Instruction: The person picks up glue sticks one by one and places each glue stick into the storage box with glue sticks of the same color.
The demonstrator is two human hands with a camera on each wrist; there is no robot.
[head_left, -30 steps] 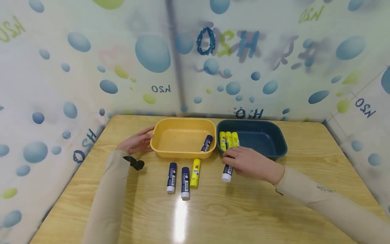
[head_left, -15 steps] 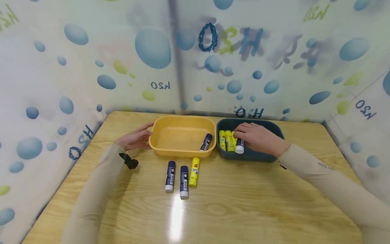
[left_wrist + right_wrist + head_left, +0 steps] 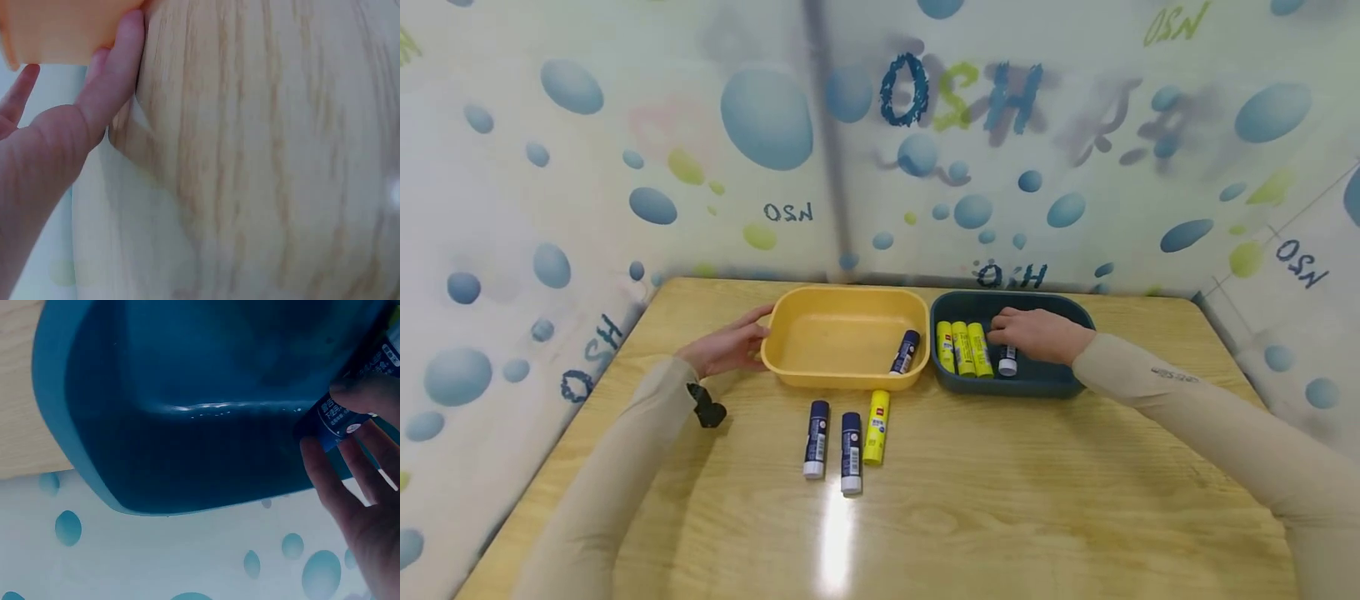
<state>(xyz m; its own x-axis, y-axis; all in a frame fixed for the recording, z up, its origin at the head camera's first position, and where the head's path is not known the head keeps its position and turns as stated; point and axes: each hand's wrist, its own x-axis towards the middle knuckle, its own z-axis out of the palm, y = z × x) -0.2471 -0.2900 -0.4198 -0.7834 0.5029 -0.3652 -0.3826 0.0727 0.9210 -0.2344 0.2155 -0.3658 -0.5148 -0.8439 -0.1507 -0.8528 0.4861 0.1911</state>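
Note:
My right hand grips a dark blue glue stick with a white end inside the dark blue bin. In the right wrist view, thumb and fingers pinch that glue stick near one end. Just left of it in the bin lie three yellow glue sticks. With fingers nearly straight, my left hand touches the left side of the yellow bin; in the left wrist view its fingers rest against the bin's wall. One dark blue glue stick lies inside the yellow bin.
On the wooden table, in front of the yellow bin, lie a left dark blue glue stick, a second dark blue one and a yellow glue stick. The two bins stand side by side near the patterned back wall.
My right hand has carried the dark blue glue stick from in front of the dark blue bin into it, then right of the yellow ones. My left hand stays at the yellow bin.

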